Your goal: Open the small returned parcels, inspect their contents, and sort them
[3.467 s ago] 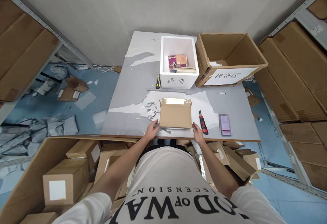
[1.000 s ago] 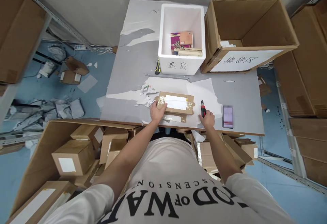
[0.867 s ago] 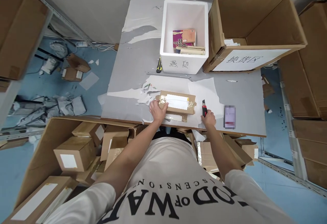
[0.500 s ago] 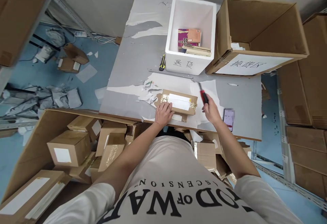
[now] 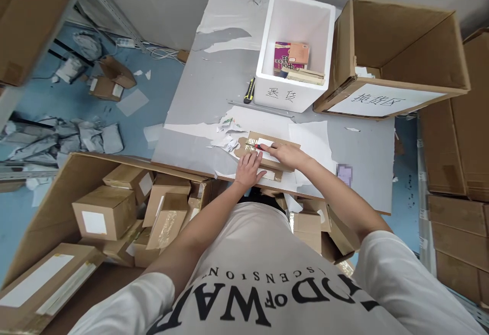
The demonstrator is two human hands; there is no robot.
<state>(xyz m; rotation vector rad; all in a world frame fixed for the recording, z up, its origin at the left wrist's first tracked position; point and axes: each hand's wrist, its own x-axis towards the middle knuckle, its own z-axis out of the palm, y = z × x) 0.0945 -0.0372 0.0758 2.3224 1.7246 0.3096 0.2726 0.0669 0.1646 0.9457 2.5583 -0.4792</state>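
A small taped cardboard box point(image 5: 273, 162) with a white label lies on the table, near its front edge. My left hand point(image 5: 249, 167) holds the box at its near left side, fingers bent over the top and thumb spread along the near side. A utility knife point(image 5: 258, 147) with a red and black handle is gripped in my right hand point(image 5: 288, 155). Its front end is down at the taped left end of the box, close to my left fingertips; the blade cannot be made out. Another flat cardboard piece with tape point(image 5: 277, 176) shows at the near side.
Behind stand a white foam box point(image 5: 292, 95) with books and a large open carton point(image 5: 410, 90). A yellow and black cutter point(image 5: 249, 90) lies beside the foam box. Torn paper point(image 5: 229, 134) and a phone point(image 5: 344, 174) flank the work. A big carton of parcels point(image 5: 103, 159) stands front left.
My right hand has moved left with the utility knife, from beside the box onto its taped left end. My left hand stays on the box, its thumb now spread out.
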